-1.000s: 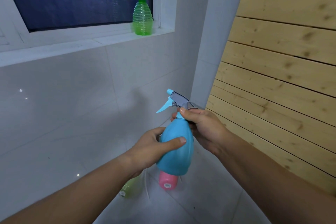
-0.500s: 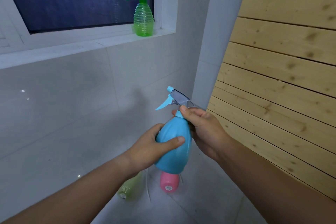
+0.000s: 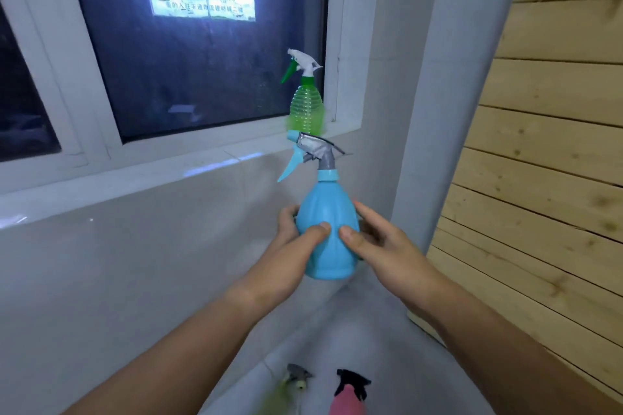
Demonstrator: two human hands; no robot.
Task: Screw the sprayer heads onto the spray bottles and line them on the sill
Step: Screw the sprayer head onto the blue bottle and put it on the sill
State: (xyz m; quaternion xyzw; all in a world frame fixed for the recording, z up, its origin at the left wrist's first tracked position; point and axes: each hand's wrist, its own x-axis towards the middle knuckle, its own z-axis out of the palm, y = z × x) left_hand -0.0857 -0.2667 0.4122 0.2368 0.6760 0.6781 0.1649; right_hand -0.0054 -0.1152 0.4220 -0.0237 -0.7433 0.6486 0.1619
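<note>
You hold the blue bottle (image 3: 328, 229) upright in both hands, just below the sill (image 3: 209, 162).

Its grey-and-blue sprayer head (image 3: 312, 152) looks seated, so you cradle the belly: left hand (image 3: 290, 246) at 9 o'clock, right hand (image 3: 374, 242) at 3, both wrapped around it. The green bottle (image 3: 306, 104) already stands on the sill at 12; two more bottles lie on the floor at 6.

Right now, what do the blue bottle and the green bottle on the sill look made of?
Blue bottle: opaque plastic, probably, with a smooth, slightly glossy skin and moulded ribs. Green bottle: clear tinted plastic, seemingly; the dark window shows through its ridged wall.
</note>
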